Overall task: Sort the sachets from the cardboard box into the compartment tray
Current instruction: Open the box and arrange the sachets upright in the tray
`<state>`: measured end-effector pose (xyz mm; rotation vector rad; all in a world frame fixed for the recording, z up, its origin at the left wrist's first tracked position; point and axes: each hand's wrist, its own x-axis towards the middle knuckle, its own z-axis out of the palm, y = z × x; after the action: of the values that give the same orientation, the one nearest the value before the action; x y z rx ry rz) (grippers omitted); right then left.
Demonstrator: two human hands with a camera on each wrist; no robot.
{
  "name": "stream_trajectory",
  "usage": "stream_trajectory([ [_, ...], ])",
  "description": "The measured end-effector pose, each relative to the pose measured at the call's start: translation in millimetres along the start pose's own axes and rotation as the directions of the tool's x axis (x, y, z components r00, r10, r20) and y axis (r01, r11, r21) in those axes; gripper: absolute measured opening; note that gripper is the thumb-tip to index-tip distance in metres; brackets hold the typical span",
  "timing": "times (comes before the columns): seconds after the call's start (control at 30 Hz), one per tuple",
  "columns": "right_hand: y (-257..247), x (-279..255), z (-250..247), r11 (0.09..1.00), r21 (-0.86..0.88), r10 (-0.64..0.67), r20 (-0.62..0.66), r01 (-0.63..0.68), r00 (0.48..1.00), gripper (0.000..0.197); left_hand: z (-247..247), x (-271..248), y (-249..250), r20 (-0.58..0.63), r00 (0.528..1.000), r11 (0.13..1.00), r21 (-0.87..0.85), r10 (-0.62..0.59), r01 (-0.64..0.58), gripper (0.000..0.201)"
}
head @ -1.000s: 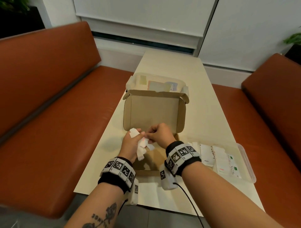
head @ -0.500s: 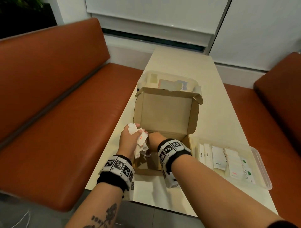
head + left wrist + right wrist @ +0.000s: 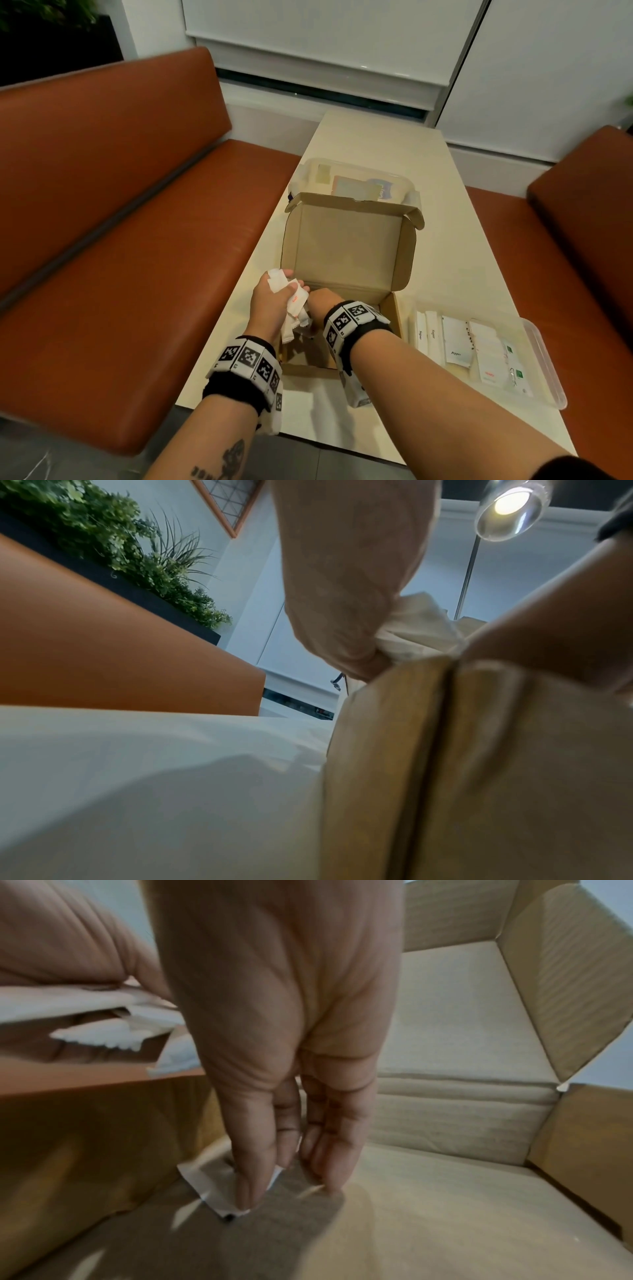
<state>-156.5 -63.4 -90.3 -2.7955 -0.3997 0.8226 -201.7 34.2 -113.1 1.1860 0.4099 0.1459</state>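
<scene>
The open cardboard box stands on the table with its lid raised. My left hand hovers at the box's left wall and grips a bundle of several white sachets, seen too in the left wrist view. My right hand reaches down inside the box. There its thumb and forefinger pinch one white sachet lying on the box floor near the left wall. The clear compartment tray sits to the right of the box with rows of sachets in it.
A clear lidded container stands just behind the box lid. Orange benches run along the left and the right of the narrow cream table. The table's near edge is right under my wrists.
My right hand left the bundle in my left hand and went down into the box onto a sachet. The left hand kept its bundle and stayed at the box's left wall.
</scene>
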Motion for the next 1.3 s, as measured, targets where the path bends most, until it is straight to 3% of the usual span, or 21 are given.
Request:
stream_trajectory([
  [0.1, -4.9, 2.3, -4.6, 0.996, -0.086, 0.0, 0.113, 0.01, 0.994, 0.036, 0.4, 0.1, -1.0, -0.006, 1.0, 1.0, -0.007, -0.004, 0.004, 0.022],
  [0.27, 1.8, -1.2, -4.4, 0.99, -0.127, -0.046, 0.107, 0.06, 0.993, 0.029, -0.1, -2.2, -1.6, -0.02, 1.0, 1.0, 0.012, -0.005, 0.006, 0.023],
  [0.37, 12.3, -7.2, -12.1, 0.995, -0.062, -0.074, 0.025, 0.075, 0.997, 0.025, -0.3, -2.9, -1.8, -0.031, 0.999, 0.999, 0.035, -0.005, 0.006, 0.022],
  [0.43, 22.6, -11.8, -22.4, 0.994, 0.091, -0.067, -0.005, 0.067, 0.998, 0.019, 2.2, -3.2, -1.5, -0.045, 0.999, 0.999, 0.054, -0.003, 0.006, 0.022],
  [0.53, 45.1, -25.7, -38.6, 0.93, 0.365, -0.036, -0.056, 0.054, 0.998, 0.022, 13.6, -5.1, 0.2, -0.06, 0.998, 0.996, 0.084, 0.009, -0.004, 0.021],
  [0.67, 82.8, -50.9, -46.8, 0.81, 0.579, 0.04, -0.209, 0.091, 0.977, 0.019, 45.2, -11.8, 1.1, -0.032, 0.999, 0.999, 0.049, 0.01, -0.008, 0.021],
  [0.87, 145.1, -84.9, -55.4, 0.661, 0.736, 0.144, -0.316, 0.146, 0.938, 0.013, 111.7, -31.2, -5.6, 0.089, 0.995, 0.998, 0.054, -0.043, 0.038, 0.022],
  [1.1, 226.2, -131.6, -65.8, 0.458, 0.865, 0.313, -0.373, 0.205, 0.873, 0.011, 187.6, -59.7, -25.0, 0.24, 0.956, 0.979, -0.065, -0.171, 0.191, 0.021],
  [1.2, 251.9, -144.9, -61.6, 0.431, 0.879, 0.35, -0.369, 0.202, 0.861, 0.01, 211.8, -69.7, -35.5, 0.287, 0.932, 0.959, -0.112, -0.22, 0.26, 0.02],
  [1.3, 268.4, -149.5, -55.3, 0.473, 0.868, 0.331, -0.33, 0.147, 0.884, 0.01, 227.1, -78.7, -45.0, 0.309, 0.918, 0.955, -0.081, -0.25, 0.287, 0.019],
])
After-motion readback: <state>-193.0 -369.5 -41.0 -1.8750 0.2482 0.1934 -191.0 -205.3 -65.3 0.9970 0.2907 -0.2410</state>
